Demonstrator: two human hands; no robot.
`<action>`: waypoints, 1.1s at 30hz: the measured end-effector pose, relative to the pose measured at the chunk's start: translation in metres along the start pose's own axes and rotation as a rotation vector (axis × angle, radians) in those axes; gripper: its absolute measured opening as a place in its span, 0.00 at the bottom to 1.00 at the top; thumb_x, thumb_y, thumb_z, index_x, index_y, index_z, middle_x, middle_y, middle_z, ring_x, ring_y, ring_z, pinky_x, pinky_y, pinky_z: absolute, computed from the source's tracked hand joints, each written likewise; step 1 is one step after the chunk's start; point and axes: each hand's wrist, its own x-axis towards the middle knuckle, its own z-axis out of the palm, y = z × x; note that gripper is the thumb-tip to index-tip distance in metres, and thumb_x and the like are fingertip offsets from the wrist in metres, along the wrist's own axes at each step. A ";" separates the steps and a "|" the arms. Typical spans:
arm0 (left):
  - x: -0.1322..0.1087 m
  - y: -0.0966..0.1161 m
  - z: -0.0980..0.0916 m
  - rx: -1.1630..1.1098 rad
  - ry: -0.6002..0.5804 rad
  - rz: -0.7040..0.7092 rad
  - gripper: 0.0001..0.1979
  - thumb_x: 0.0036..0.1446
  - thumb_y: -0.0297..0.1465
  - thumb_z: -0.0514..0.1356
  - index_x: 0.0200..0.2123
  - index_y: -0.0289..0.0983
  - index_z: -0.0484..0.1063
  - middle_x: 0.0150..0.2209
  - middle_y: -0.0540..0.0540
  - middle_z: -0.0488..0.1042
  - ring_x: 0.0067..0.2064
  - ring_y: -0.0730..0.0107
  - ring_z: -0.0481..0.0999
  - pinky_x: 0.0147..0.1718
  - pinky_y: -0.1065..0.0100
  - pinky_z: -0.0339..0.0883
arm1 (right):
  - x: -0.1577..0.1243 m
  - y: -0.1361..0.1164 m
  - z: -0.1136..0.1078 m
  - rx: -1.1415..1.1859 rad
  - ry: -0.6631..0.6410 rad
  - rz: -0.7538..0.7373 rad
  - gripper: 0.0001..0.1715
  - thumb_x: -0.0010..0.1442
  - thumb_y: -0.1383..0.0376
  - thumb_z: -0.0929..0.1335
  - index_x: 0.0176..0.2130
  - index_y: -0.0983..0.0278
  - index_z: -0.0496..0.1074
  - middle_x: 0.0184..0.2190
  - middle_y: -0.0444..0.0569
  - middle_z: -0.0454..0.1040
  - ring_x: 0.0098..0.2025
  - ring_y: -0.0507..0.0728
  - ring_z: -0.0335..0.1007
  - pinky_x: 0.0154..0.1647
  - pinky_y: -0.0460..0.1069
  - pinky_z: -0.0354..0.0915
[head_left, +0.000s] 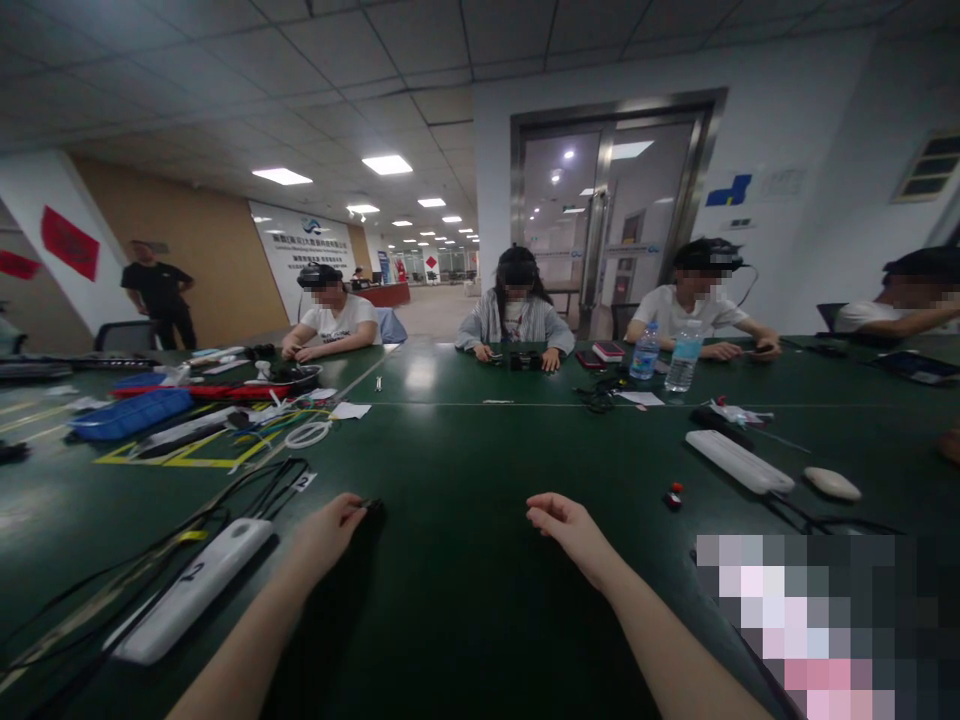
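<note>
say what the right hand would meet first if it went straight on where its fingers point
Probably the small dark object at the left hand, across the glossy dark green tabletop, though depth is unclear.

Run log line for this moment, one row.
left hand: holds small dark object | right hand: no held object visible, over dark-green tabletop | near left forearm: long white plastic power strip

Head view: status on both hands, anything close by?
Left hand pinching small dark object. Right hand fingers curled, no object visible. White power strip beside left forearm.
</note>
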 end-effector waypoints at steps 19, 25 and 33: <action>0.001 -0.029 0.009 -0.160 0.156 -0.013 0.13 0.52 0.37 0.49 0.36 0.38 0.66 0.35 0.46 0.75 0.38 0.67 0.73 0.36 0.70 0.62 | 0.002 0.000 -0.002 -0.015 -0.010 0.032 0.17 0.48 0.58 0.67 0.40 0.60 0.70 0.37 0.47 0.71 0.41 0.58 0.65 0.43 0.54 0.61; 0.002 -0.035 0.012 -0.101 0.142 -0.003 0.10 0.53 0.36 0.48 0.35 0.39 0.65 0.34 0.47 0.74 0.36 0.68 0.72 0.34 0.71 0.61 | 0.007 0.008 -0.004 -0.005 -0.026 0.020 0.18 0.49 0.57 0.67 0.41 0.60 0.69 0.36 0.46 0.71 0.41 0.57 0.66 0.43 0.52 0.61; 0.001 -0.028 0.012 -0.054 0.151 -0.059 0.09 0.55 0.37 0.47 0.32 0.39 0.62 0.31 0.47 0.72 0.34 0.67 0.71 0.31 0.71 0.60 | 0.008 0.009 -0.006 -0.017 -0.023 0.037 0.20 0.48 0.56 0.67 0.41 0.60 0.69 0.37 0.47 0.71 0.42 0.57 0.66 0.43 0.51 0.62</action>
